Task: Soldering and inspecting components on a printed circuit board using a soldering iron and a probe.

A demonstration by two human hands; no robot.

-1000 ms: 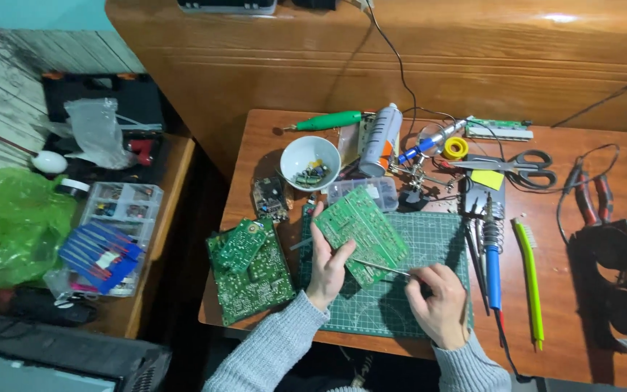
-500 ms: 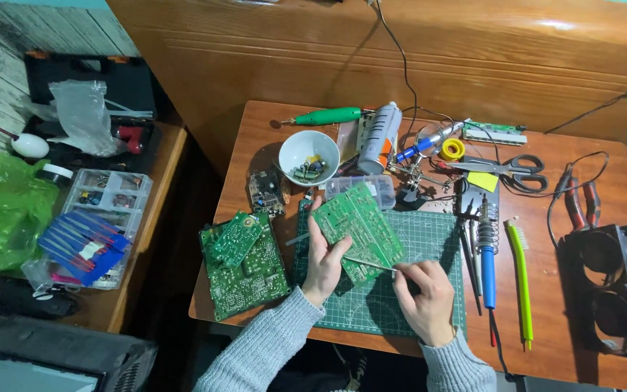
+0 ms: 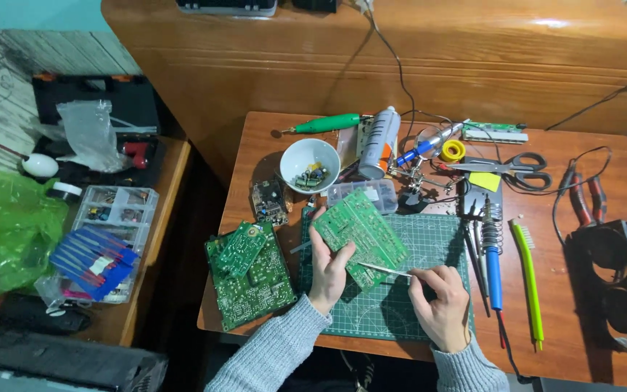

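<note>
On the small wooden worktable (image 3: 589,334) lay a green gridded cutting mat (image 3: 429,239). Above the mat, our left hand (image 3: 328,265) gripped a flat green rectangular circuit board (image 3: 361,232) by its edge; it looked stiff, light and fragile. Our right hand (image 3: 440,297) pinched thin metal tweezers (image 3: 386,270) touching it. Beyond the mat, a white round bowl (image 3: 310,163) held small components.

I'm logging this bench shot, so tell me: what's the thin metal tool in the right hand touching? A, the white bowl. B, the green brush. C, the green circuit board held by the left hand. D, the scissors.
C: the tweezers in the right hand reach their tip to the green circuit board, which the left hand props up over the cutting mat.
</note>
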